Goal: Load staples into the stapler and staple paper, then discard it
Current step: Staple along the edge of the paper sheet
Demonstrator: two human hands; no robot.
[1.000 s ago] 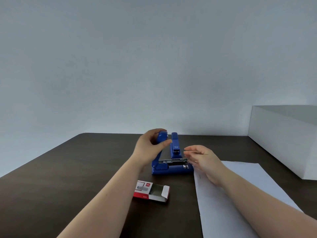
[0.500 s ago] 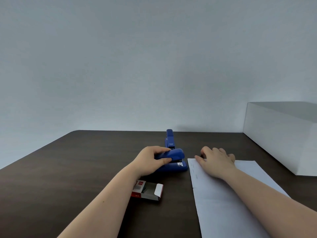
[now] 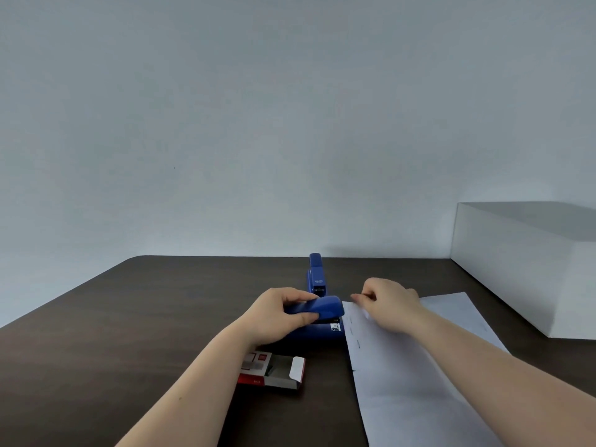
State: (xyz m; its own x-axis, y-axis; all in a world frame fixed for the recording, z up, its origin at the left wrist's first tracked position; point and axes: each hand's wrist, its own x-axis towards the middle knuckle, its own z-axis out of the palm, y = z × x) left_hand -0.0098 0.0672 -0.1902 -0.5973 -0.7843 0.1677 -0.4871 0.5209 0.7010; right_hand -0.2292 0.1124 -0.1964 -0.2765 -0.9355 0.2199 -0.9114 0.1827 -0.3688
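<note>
head view: a second before, the blue stapler stood hinged open, its top arm raised under the left hand and its magazine bared; half a second before, that arm was already down. now the stapler lay closed on the dark bench, the left hand wrapped over its top with the thumb along the near side, grasping it. that closing suggested the loading step was finished and stapling was due next. the right hand, which had hovered by the open magazine and then lain flat on the paper, was now curled at the paper's far left corner, just beside the stapler's mouth; it seemed to pinch that corner, though the fingertips were too blurred to be sure. the paper's left edge sat touching or nearly touching the stapler's front end, and a few small dark marks ran down that edge, possibly staples. a second blue stapler stood behind the first, untouched.

containers: the small red and white staple box lay near the left forearm with its end flap open; something grey showed inside, probably staples, but it could not be made out clearly. the large white box sat at the right of the bench, well apart from the paper; its inside could not be seen, and it was likely where the paper would be discarded.
</note>
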